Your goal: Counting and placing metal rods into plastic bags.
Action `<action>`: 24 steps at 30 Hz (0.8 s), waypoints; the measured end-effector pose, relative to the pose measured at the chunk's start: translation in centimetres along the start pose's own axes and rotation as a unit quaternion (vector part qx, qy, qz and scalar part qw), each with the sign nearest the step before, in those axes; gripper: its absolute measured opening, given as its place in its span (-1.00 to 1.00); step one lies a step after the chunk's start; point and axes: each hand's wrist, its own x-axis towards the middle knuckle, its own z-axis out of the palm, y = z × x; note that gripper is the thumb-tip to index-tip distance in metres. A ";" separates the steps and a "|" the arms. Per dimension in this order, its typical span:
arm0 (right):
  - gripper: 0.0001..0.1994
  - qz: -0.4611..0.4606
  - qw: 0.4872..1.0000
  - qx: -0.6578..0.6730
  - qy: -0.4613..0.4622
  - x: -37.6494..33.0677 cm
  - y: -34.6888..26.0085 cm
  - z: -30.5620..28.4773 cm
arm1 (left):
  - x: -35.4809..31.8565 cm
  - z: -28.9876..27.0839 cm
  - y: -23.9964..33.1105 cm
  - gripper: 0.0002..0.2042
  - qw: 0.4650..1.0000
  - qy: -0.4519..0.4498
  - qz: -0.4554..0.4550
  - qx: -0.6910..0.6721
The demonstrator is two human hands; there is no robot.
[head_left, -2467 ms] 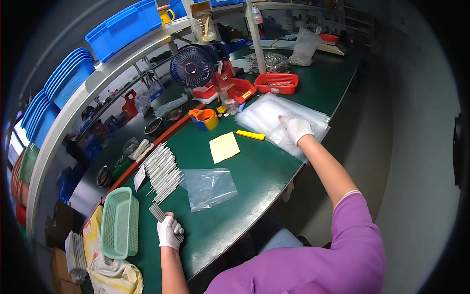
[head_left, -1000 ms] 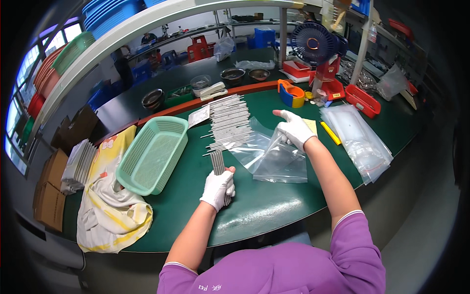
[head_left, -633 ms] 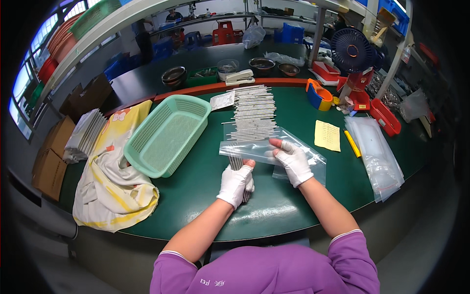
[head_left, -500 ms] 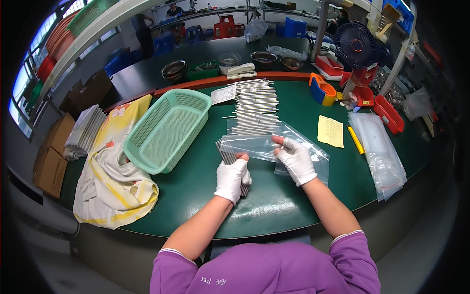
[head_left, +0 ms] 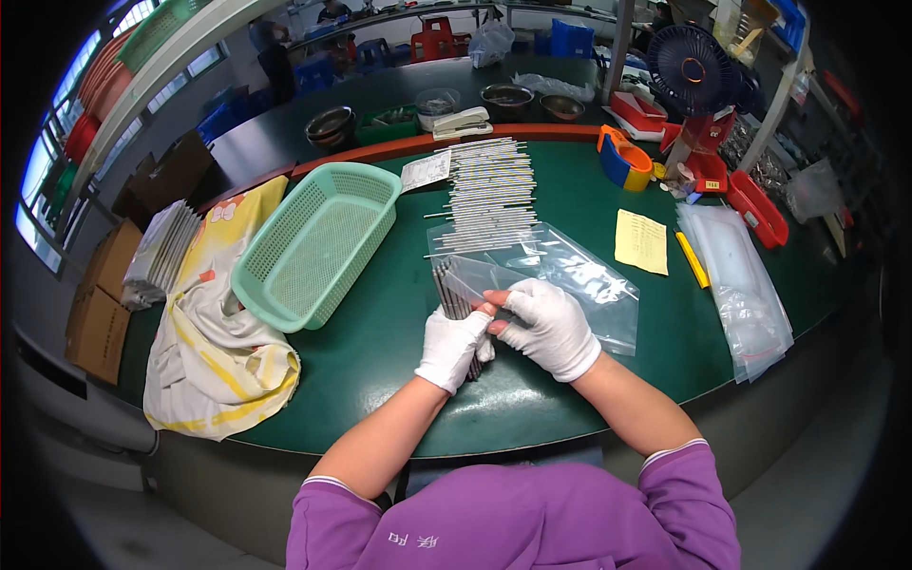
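Observation:
My gloved left hand [head_left: 454,350] is closed round a bundle of thin grey metal rods [head_left: 443,281], held at a slant above the table. A clear plastic bag [head_left: 472,277] lies against the bundle's right side. The bare fingertips of my gloved right hand [head_left: 553,331] pinch this bag close to my left thumb. Beyond my hands, a wide row of similar rods [head_left: 491,195] lies side by side on the green table [head_left: 370,380]. Flat plastic bags [head_left: 594,290] rest on the table beyond my right hand.
A green mesh basket [head_left: 318,252] stands left of the rods, beside a yellow-white cloth [head_left: 223,356]. To the right lie a yellow note [head_left: 641,241], a yellow cutter [head_left: 692,258] and stacked clear bags [head_left: 736,294]. An orange-blue tape dispenser [head_left: 625,161] and a fan [head_left: 692,76] stand behind.
My right hand has moved left to my left hand, drawing the bag's edge across the rods. The bag, stretched out to the right before, is now folded against the bundle.

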 end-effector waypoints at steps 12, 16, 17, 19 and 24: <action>-0.69 0.041 0.992 0.111 -0.045 -0.1 0.3 0.0 | -0.4 -0.6 0.5 -0.83 0.999 -0.025 0.001 0.036; -0.68 0.167 0.963 0.190 -0.090 -0.3 0.7 0.1 | -0.3 -0.7 0.1 -0.83 0.998 -0.038 0.012 0.040; -0.72 0.188 0.950 0.234 -0.091 -0.4 0.9 0.1 | -0.3 -0.7 0.1 -0.83 0.998 -0.038 0.011 0.039; -0.75 0.209 0.934 0.276 -0.092 -0.6 1.3 0.2 | -0.3 -1.0 0.2 -0.83 0.997 -0.061 0.011 0.036; -0.82 0.217 0.949 0.209 -0.094 -0.4 1.0 -0.6 | -0.5 -0.7 0.2 -0.83 0.995 -0.067 0.034 0.065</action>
